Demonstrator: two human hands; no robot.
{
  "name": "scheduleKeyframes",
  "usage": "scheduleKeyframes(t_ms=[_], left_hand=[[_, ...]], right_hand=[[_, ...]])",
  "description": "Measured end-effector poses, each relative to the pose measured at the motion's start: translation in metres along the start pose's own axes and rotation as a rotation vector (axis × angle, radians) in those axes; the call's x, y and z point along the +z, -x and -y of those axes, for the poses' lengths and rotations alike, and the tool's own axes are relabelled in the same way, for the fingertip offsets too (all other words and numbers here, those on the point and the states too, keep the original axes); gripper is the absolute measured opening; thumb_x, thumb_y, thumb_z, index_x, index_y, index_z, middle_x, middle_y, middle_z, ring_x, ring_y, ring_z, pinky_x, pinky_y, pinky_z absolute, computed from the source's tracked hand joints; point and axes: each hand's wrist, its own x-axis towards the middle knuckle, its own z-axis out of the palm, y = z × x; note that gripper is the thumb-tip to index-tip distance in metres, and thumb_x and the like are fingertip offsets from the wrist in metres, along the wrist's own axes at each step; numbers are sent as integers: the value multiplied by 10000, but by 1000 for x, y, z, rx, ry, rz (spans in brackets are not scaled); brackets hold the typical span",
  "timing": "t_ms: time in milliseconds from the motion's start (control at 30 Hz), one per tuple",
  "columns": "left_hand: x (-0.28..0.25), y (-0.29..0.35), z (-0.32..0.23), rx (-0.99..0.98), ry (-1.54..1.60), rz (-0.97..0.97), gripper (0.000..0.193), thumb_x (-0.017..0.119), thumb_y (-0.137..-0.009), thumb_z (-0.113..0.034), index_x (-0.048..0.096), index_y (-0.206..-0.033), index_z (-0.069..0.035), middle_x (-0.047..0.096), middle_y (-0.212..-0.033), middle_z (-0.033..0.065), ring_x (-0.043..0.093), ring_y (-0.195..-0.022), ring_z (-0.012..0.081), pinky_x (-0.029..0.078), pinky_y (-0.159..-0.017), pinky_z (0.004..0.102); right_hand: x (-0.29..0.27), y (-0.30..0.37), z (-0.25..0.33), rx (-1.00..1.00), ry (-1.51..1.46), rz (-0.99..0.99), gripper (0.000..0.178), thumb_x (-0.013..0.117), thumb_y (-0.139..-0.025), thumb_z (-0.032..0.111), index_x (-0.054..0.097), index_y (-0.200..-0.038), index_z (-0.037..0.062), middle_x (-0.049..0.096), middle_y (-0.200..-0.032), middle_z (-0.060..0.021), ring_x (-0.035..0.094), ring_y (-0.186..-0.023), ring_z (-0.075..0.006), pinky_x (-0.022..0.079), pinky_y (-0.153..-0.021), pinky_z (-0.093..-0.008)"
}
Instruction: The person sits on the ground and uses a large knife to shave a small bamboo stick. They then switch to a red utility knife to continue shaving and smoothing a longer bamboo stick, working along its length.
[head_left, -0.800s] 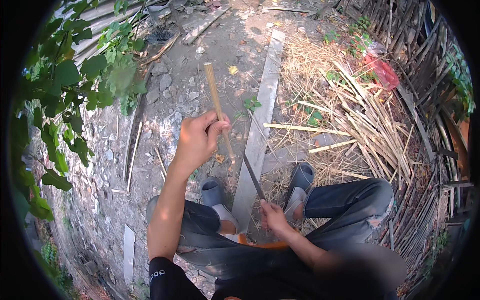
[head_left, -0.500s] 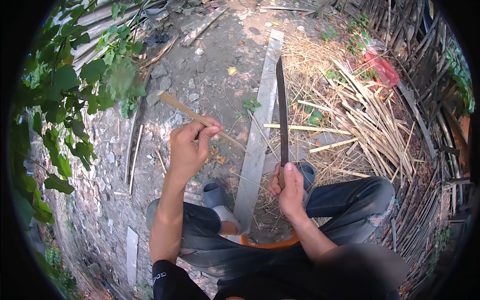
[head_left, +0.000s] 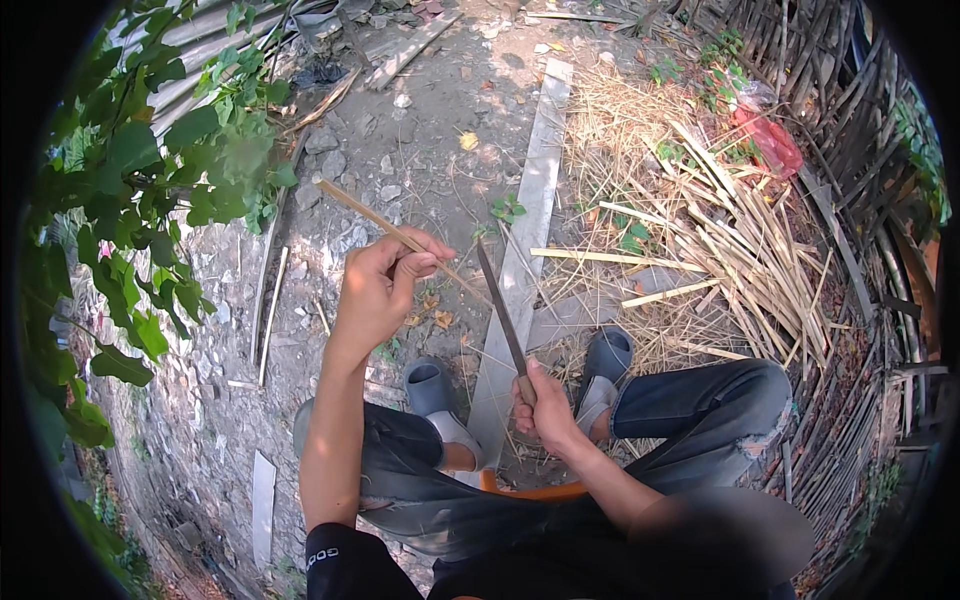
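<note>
Stony ground (head_left: 225, 400) is filling frame left; left hand (head_left: 378, 285) is pinching likely light, stiff stick (head_left: 360, 209) sensibly mid-length; right hand (head_left: 548, 405) is gripping knife (head_left: 502, 315).

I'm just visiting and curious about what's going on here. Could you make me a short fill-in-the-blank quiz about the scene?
1. The thin tan wooden stick is held in the person's bare ____ hand.
2. The person's bare right hand grips the ____ of the long dark-bladed knife.
3. Most of the heap of pale split sticks lies to the ____ of the long flat grey plank.
4. The crumpled red plastic bag lies ____ from the person than the knife.

Missing words: left; handle; right; farther.
</note>
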Motion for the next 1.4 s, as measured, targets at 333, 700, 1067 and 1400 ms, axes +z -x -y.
scheduleKeyframes(t_ms=[333, 700, 1067, 1400], left_hand=[[20, 3, -7, 74, -40, -162, 80, 628, -977, 15, 695, -986, 57, 767, -889, 113, 722, -781, 138, 573, -721, 271], [21, 7, 0, 61, -101, -339, 82, 685, -977, -54, 732, -1006, 6, 759, -834, 83, 729, -749, 111, 573, -624, 252], [45, -8, -3, 169, -303, -484, 128, 796, -902, -103, 751, -940, 11, 743, -742, 66, 694, -630, 95, 563, -611, 225], [41, -28, 3, 309, 93, -529, 383, 610, -1049, -367, 633, -923, -6, 677, -736, 48, 641, -660, 101, 485, -599, 245]], right_hand=[[42, 70, 148, -1123, -221, 191, 655, 181, -1068, 672, 469, -934, 99, 346, -489, 46, 317, -408, -99, 343, -520, -288], [-40, 9, -56, 228, -176, -311, 466, 498, -1053, 509, 450, -829, 103, 315, -565, 21, 350, -469, -131, 359, -490, -341], [9, 6, 32, -358, 39, -14, 505, 420, -1115, 395, 525, -753, 59, 455, -552, -10, 437, -461, -98, 342, -445, -266], [14, 9, -22, -77, 219, 30, 504, 477, -1098, 415, 544, -741, 66, 460, -572, 4, 461, -475, -93, 349, -454, -267]])
